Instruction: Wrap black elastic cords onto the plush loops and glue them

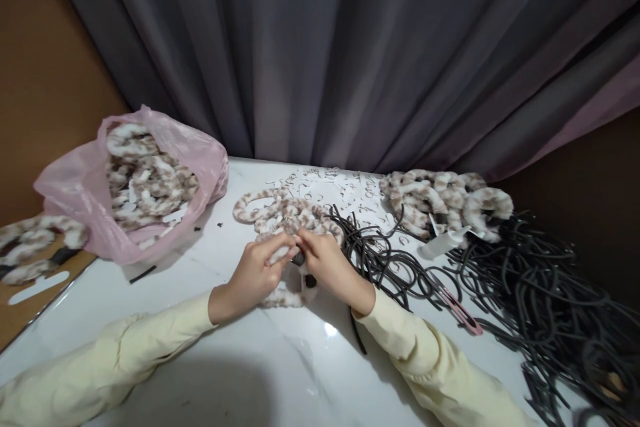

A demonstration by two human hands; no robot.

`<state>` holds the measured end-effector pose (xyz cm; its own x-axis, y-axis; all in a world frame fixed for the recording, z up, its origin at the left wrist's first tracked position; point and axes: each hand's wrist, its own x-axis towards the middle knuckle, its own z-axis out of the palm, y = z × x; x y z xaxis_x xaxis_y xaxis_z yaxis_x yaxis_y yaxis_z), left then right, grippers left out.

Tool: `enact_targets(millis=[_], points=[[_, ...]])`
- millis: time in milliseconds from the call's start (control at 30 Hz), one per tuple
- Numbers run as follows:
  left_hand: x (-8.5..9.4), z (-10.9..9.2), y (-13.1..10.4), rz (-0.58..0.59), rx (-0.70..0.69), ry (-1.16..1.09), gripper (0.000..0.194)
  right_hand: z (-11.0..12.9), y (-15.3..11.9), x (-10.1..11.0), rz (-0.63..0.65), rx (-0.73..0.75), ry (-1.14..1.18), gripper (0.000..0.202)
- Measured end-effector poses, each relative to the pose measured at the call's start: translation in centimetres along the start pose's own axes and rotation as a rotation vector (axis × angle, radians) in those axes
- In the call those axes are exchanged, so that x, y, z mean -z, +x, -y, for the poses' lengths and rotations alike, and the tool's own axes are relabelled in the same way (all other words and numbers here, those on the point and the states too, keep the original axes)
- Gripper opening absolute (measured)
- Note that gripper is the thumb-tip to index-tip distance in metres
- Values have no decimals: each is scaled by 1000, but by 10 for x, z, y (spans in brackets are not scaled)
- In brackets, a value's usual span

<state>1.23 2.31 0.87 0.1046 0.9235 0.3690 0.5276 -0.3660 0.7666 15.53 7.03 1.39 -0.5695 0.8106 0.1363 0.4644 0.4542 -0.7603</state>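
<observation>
At the middle of the table, my left hand (256, 275) and my right hand (331, 267) meet with fingertips pinched together. Between them is a fluffy brown-and-white plush band (283, 298), its lower part hanging below the fingers onto the table. A small dark piece (299, 258) shows between the hands; its exact kind is hidden by the fingers. Just behind the fingertips lies a heap of similar plush bands (257, 205). Black cords (380, 257) lie to the right of my right hand.
A pink plastic bag (210, 167) full of plush bands stands at the left. More plush bands (430, 197) are piled at the back right, near pink-handled snips (463, 313). Black cords (550, 307) cover the right side. Small scraps (350, 190) litter the table's rear, before a curtain (310, 60).
</observation>
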Motion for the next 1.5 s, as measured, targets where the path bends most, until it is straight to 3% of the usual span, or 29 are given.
enact_targets(millis=[267,367,567,667,767,833,867,933,1000,1067,1300,1433,1500], points=[[1,5,-4,-18,-113,127,5,-7,7,9,206,-143,362,28],[2,7,-4,-22,-170,137,14,-7,7,11,281,-211,501,27],[2,5,-1,-3,-344,72,20,-10,9,11,283,-146,503,29],[1,7,1,-23,-154,64,14,-11,8,8,191,-157,413,23],[1,11,8,-55,184,-32,11,-1,2,8,-155,-63,139,9],[1,14,13,-79,345,-159,16,9,-4,11,-334,58,-52,11],[2,15,16,-92,388,-230,18,15,-8,12,-340,98,-91,14],[2,17,19,-110,428,-371,21,23,-14,12,-210,101,-72,17],[2,20,21,-124,489,-499,22,27,-18,9,-34,44,-4,19],[2,23,21,-118,574,-607,21,26,-20,2,50,-24,58,23],[2,24,19,-91,734,-782,17,20,-16,-17,47,-117,309,34],[3,19,17,-75,713,-791,17,19,-12,-26,86,-303,745,37],[3,15,17,-96,693,-785,17,18,-9,-30,55,-327,942,35]])
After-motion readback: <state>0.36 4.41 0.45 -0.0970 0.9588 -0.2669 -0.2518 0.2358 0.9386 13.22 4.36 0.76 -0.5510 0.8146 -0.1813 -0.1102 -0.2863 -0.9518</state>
